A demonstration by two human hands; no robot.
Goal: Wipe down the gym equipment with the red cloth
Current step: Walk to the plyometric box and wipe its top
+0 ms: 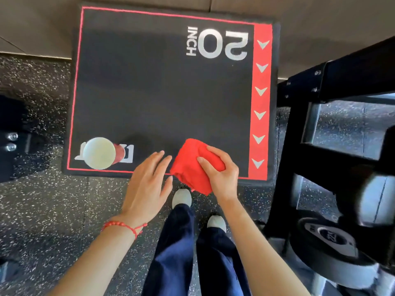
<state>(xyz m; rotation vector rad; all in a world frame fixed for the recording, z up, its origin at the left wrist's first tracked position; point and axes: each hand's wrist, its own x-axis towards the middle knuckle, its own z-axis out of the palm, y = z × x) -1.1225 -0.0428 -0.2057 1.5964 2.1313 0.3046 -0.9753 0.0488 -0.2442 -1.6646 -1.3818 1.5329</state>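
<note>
A black jump box [162,92] with a red border and the marking "20 INCH" fills the middle of the view. The bunched red cloth [188,165] lies at the box's near edge and hangs slightly over it. My right hand [220,169] grips the cloth from the right, fingers curled over its top. My left hand [147,182] hovers flat just left of the cloth, fingers straight, fingertips near the cloth's edge; I cannot tell if they touch it.
A white-capped container [99,153] stands on the box's near left corner. A black rack [333,146] with dumbbells [333,242] stands close on the right. More black equipment [10,137] sits at the left. My feet are on speckled rubber floor [53,210] before the box.
</note>
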